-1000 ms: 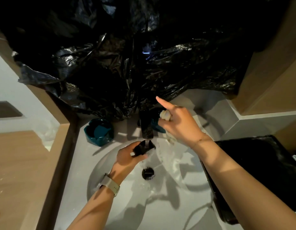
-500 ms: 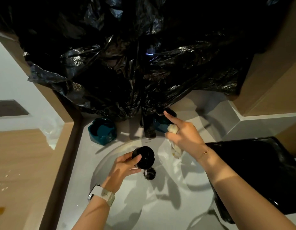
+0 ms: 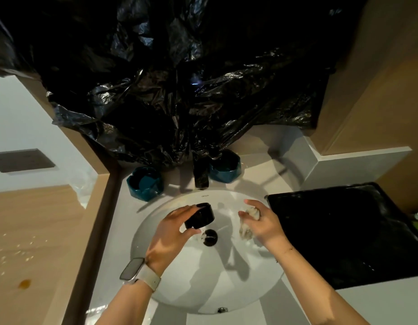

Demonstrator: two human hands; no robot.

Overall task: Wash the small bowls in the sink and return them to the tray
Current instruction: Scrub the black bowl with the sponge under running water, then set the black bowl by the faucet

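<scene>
Right now the left hand (image 3: 172, 233) grips a small black bowl (image 3: 199, 218) over the sink (image 3: 226, 296), right hand (image 3: 264, 225) clutching a wet rag (image 3: 246, 222) — bowl's prob. light, rigid & slippery, so hold it across the rim w/ thumb opposite fingers.

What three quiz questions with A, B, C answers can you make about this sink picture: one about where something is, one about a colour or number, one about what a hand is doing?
1. Where is the tray?
A. right of the sink
B. left of the sink
C. inside the sink

2. How many teal bowls stand by the tap?
A. one
B. two
C. four

3. What does the left hand do?
A. hangs idle
B. turns the tap
C. grips a black bowl

Answers:
1 A: the tray lies beside the sink, on the right.
2 B: one teal bowl left of the tap, another right.
3 C: its fingers curl round the black bowl above the drain.
</scene>
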